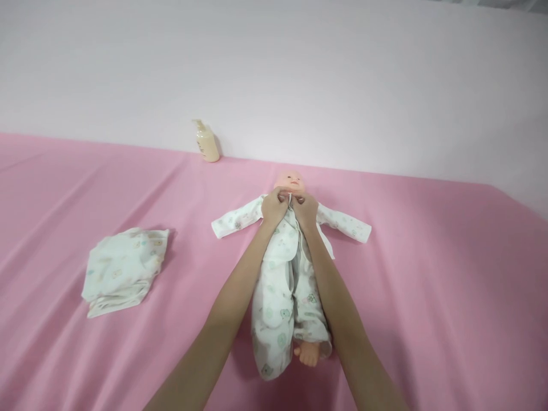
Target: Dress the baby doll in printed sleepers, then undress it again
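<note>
Pinching jacket (280, 245) at doll's (291, 179) neck | left hand (274, 206): curled nearly closed | right hand (306, 210): likewise

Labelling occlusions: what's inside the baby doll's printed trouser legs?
One bare foot shows at the image-right trouser hem; the other foot and both legs are covered, so can't be seen.

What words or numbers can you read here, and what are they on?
None that I can read.
Pump bottle: dark marks, perhaps letters, too small and blurred to read.
Doll's jacket and folded cloth: little printed pictures, no readable words.
</note>
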The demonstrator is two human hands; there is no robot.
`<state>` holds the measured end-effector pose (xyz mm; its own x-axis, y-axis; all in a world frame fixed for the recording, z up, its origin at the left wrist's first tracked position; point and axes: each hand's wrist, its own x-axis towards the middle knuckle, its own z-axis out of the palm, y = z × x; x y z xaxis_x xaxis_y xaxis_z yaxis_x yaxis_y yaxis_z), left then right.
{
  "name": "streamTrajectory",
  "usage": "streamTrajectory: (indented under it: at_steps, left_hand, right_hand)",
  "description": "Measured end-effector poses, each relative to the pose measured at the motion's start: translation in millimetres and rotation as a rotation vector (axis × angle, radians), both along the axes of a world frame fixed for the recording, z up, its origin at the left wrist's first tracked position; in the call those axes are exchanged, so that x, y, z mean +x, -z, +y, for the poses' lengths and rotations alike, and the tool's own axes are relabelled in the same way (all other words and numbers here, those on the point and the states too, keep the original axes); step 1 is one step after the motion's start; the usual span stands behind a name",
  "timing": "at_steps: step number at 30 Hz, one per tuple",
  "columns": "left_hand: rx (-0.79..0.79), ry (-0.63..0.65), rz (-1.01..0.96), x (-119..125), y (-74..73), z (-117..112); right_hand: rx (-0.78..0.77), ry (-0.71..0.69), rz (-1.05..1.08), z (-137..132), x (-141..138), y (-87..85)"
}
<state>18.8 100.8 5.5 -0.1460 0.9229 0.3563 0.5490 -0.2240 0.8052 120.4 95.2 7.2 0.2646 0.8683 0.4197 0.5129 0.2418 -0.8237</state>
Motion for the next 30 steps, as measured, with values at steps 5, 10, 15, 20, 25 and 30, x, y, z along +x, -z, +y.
streamTrajectory:
  at_steps: [5,10,15,20,25,30]
  left_hand:
    - [0.055,0.046,-0.083,-0.9,4.4,1.2]
    - [0.053,0.045,-0.096,-0.8,4.5,2.1]
    - [0.025,0.052,-0.175,-2.0,3.2,1.7]
    - [0.041,0.071,-0.239,-2.1,0.8,-1.4]
    - [0.035,0.031,-0.187,-2.7,-0.1,-2.5]
    - [0.033,0.058,-0.182,-2.5,4.5,0.7]
  right_hand:
    - [-0.001,0.002,-0.007,-0.3,-0.3,-0.5]
    - [-0.013,-0.001,-0.007,-1.4,0.0,-1.2]
    - [-0.008,-0.026,-0.018,-1.2,0.0,-0.4]
    - [0.007,-0.045,0.005,-2.5,0.2,-0.8]
    - [-0.002,-0.047,0.015,-2.5,0.9,-1.9]
    - [-0.012,-0.06,0.039,-3.3,0.5,-2.8]
